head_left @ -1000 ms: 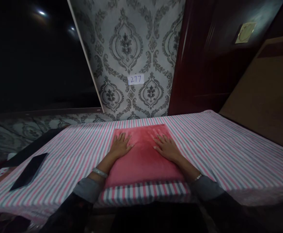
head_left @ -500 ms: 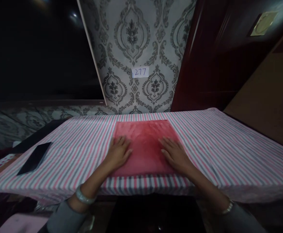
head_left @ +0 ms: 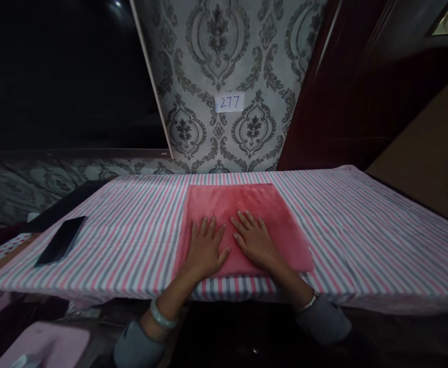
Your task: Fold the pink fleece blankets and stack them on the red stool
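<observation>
A flat, plush-looking red cloth (head_left: 285,230), roughly square, lies near the middle of the striped tablecloth (head_left: 132,225). My left hand (head_left: 205,250) rests palm down on the cloth's left part, fingers spread. To its right, my right hand (head_left: 255,239) presses flat on the middle of the cloth, its fingers also apart. Neither hand grips anything. A small gap separates the two thumbs. The cloth's far edge and right side are uncovered; part of its near edge is hidden by my wrists.
A black phone (head_left: 61,241) lies on the table's left side. Behind stand a large dark screen (head_left: 66,76) and a patterned wall with a paper label (head_left: 229,102) reading 277. A brown panel (head_left: 427,148) leans at the right. A pink stool (head_left: 43,347) is below left.
Both hands have moved inward across the red cloth and now lie closer together, fingers spread wider. The head view has shifted slightly.
</observation>
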A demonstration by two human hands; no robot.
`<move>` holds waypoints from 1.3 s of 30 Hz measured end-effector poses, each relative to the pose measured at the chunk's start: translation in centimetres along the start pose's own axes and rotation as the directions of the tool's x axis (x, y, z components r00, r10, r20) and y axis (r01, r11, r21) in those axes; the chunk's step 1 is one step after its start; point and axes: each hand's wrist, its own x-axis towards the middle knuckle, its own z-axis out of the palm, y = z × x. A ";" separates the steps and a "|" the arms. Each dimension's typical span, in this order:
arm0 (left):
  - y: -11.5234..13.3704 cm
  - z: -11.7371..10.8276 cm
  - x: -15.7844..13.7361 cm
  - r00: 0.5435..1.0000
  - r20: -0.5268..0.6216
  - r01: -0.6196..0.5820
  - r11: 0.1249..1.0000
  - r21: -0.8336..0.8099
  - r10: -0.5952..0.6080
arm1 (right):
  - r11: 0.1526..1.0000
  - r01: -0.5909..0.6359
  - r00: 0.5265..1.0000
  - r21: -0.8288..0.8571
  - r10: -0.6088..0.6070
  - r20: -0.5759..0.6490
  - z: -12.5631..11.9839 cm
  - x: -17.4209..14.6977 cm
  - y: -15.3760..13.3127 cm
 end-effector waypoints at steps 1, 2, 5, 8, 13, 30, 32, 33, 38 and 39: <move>0.0 -0.1 0.0 1.000 -0.001 0.002 1.000 -0.005 -0.002 | 1.000 0.003 1.000 -0.006 -0.003 -0.005 0.0 -0.3 -0.1; 0.1 -0.1 0.0 1.000 -0.002 0.002 1.000 -0.010 -0.002 | 1.000 0.007 1.000 -0.012 -0.008 -0.014 0.0 -0.8 -0.2; 0.1 -0.1 -0.2 1.000 -0.011 -0.001 1.000 -0.024 0.001 | 0.999 0.036 0.997 -0.028 -0.038 -0.060 0.6 -3.1 -0.3; 0.0 -0.1 -0.2 1.000 -0.021 -0.009 1.000 -0.027 0.008 | 0.997 0.075 0.990 -0.034 -0.079 -0.119 1.6 -6.5 -0.2; 0.1 -0.1 -0.3 0.999 -0.039 -0.020 1.000 -0.004 0.020 | 0.988 0.154 0.972 -0.012 -0.153 -0.181 2.7 -11.1 0.5; -2.1 -1.2 -4.1 0.975 -0.213 0.079 0.994 0.074 -0.062 | 0.960 0.261 0.957 0.105 -0.244 -0.156 0.5 -2.0 -6.0; -2.4 -0.1 -4.2 0.973 -0.210 0.116 0.989 0.087 -0.095 | 0.957 0.280 0.955 0.073 -0.270 -0.125 2.0 -1.8 -6.8; -2.5 0.5 -4.3 0.972 -0.210 0.123 0.988 0.090 -0.101 | 0.957 0.285 0.953 0.060 -0.277 -0.124 2.6 -2.0 -6.9; -2.8 1.8 -4.9 0.970 -0.222 0.116 0.990 0.079 -0.096 | 0.957 0.288 0.949 0.043 -0.279 -0.143 3.9 -2.7 -6.3; -2.8 1.8 -4.9 0.970 -0.226 0.108 0.991 0.074 -0.089 | 0.955 0.292 0.948 0.043 -0.283 -0.145 3.9 -2.8 -6.3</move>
